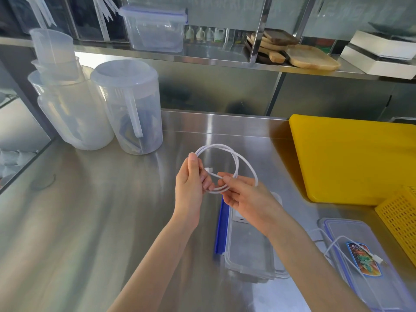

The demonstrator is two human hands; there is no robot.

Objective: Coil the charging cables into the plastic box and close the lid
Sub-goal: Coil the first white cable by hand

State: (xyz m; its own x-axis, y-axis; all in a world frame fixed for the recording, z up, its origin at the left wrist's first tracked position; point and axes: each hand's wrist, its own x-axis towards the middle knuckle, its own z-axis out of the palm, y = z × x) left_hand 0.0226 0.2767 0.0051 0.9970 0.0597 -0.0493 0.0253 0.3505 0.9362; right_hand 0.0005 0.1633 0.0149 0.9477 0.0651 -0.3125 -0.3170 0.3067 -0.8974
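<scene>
Open plastic box, clear with a blue side clip, on the steel counter: holds a white charger block at its far end. Its lid lies just right of the box, long axis running away from the viewer, with a second white cable draped loose across it. White charging cable, looped in a flat coil above the box's far end, plug pointing left: left hand pinches the coil's left side, right hand grips the near strands.

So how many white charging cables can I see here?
2: one cable coiled between both hands above the open box; another cable lying loose across the lid. More may be hidden.
</scene>
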